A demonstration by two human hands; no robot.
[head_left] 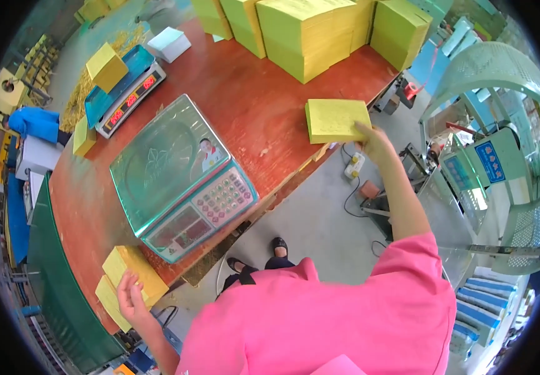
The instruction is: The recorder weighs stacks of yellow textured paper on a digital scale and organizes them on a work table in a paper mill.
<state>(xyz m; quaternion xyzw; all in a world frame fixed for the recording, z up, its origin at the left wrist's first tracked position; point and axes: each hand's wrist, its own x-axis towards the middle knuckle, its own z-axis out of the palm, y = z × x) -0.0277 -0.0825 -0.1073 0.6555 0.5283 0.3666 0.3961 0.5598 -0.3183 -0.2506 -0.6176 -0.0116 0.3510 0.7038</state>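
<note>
Near the table's front edge on the right, my right hand grips the corner of a yellow paper stack, which appears to rest on the tabletop. At the table's lower left corner, my left hand is beside a thick yellow paper block, with another yellow stack alongside. Its fingers are loosely bent and apart, with nothing visible between them; whether they touch the block I cannot tell. Between my hands sits a digital scale with a bare clear-covered pan and a keypad facing me.
Tall yellow paper stacks line the red table's far edge. A second scale at the far left carries a yellow block; a white block lies behind it. A perforated green chair stands at right.
</note>
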